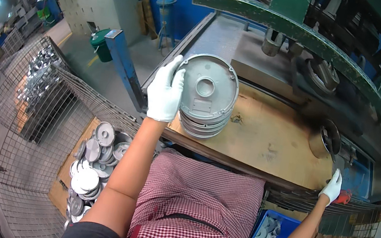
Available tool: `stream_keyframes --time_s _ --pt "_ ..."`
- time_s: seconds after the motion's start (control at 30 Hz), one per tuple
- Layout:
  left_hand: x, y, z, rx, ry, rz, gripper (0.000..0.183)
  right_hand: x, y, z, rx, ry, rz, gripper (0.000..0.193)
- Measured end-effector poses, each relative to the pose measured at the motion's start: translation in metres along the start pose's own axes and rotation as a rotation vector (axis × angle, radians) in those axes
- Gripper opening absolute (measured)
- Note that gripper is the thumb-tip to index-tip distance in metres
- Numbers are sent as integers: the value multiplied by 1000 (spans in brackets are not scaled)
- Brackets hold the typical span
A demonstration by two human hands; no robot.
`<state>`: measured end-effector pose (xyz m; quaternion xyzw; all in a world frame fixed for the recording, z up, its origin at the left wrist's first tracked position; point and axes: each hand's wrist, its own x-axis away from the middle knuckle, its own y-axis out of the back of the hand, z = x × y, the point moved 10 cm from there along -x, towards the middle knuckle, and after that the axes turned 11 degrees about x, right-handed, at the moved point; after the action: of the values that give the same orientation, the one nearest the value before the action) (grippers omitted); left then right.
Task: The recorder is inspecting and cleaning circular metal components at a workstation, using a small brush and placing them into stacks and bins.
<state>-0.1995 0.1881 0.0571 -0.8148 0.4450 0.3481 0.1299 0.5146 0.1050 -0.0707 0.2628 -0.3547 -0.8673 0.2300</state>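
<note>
the hands [164, 96] wear white, the discs [207, 100] are silver-grey, the apron [205, 180] checked red-and-white.

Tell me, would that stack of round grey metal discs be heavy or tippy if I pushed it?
The stack is likely heavy for its size, since several layers of metal show. It should feel stiff, as its round outline looks unbent. A sideways push might slide or topple it, because its layers seem simply set on one another.

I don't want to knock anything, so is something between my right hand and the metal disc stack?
Nothing visible stands between your right hand and the metal disc stack; the metal cylinder sits behind that line.
</note>
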Motion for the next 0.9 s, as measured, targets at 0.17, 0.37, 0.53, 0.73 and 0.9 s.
stream_keyframes --time_s 0.17,0.37,0.53,0.73,0.9 --pt "14 8 2 381 236 -116 34 5 7 5 48 -7 -44 52" --pt "34 26 -37 543 283 -192 35 0 7 1 21 27 -111 55" --pt "44 38 -45 626 305 -230 38 -1 4 1 45 -33 -56 54" --pt "50 41 -39 673 374 -222 39 -28 -3 -7 191 131 -38 64" --pt "53 35 -34 692 455 -182 39 -41 -26 52 122 177 193 84"
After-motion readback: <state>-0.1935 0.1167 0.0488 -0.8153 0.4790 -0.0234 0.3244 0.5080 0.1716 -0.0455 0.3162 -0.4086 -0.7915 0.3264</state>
